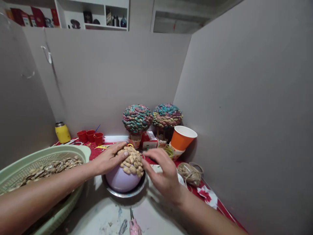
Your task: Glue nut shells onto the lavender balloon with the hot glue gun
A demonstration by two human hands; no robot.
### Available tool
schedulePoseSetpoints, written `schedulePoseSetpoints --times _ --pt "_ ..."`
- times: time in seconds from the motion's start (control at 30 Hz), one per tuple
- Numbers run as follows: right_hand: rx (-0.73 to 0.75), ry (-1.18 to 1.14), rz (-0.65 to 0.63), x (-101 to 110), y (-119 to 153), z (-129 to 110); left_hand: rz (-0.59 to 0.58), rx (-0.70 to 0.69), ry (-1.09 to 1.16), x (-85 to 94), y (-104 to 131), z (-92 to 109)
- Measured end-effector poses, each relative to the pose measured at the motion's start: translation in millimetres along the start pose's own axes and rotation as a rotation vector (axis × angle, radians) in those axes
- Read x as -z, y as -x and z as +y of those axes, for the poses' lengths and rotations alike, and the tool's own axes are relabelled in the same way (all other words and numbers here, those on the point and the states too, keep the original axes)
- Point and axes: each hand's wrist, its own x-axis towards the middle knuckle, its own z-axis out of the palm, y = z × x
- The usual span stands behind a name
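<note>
In the head view, a lilac balloon (121, 182) sits in a round metal bowl (125, 195) on the pale work surface (97, 220), in front of the person and between the two hands. Peanut shells (132, 164) cover its crown and reach down the side facing the camera, packed close together; the lower part is bare, smooth lilac. From what shows, the covering looks partly done, with the lower band without shells; the far side is hidden. A green colander (84, 151) at the left holds many loose shells (57, 167). At the back, two multicoloured shell-covered domes (137, 118) (167, 116) stand on short supports.

The left hand (109, 160) comes in from the left, palm down, fingers stretched out over the upper left of the shell layer and thumb laid across it, seemingly steadying the balloon. The right hand (165, 168) comes from the lower right, its fingers bent and the thumb pointing toward the right edge of the shells; whether it pinches anything or touches the layer, I cannot tell
</note>
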Motion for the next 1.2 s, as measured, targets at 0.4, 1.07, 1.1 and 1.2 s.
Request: schedulePoseSetpoints --times 0.4,1.07,1.1,1.2 --pt "0.397 0.279 -0.161 -21.0 20.5 -25.9 0.069 -0.021 0.062 -9.6 5.1 -6.1" --pt "0.417 0.351 -0.125 -28.0 20.7 -22.4 0.089 -0.066 0.082 -12.1 2.8 -6.7" --pt "0.420 0.347 -0.124 -27.9 20.7 -21.9 0.092 -0.063 0.081 -12.5 2.9 -7.1" --pt "0.431 0.328 -0.134 -28.0 21.1 -19.0 0.098 -0.056 0.080 -13.3 3.1 -8.6"
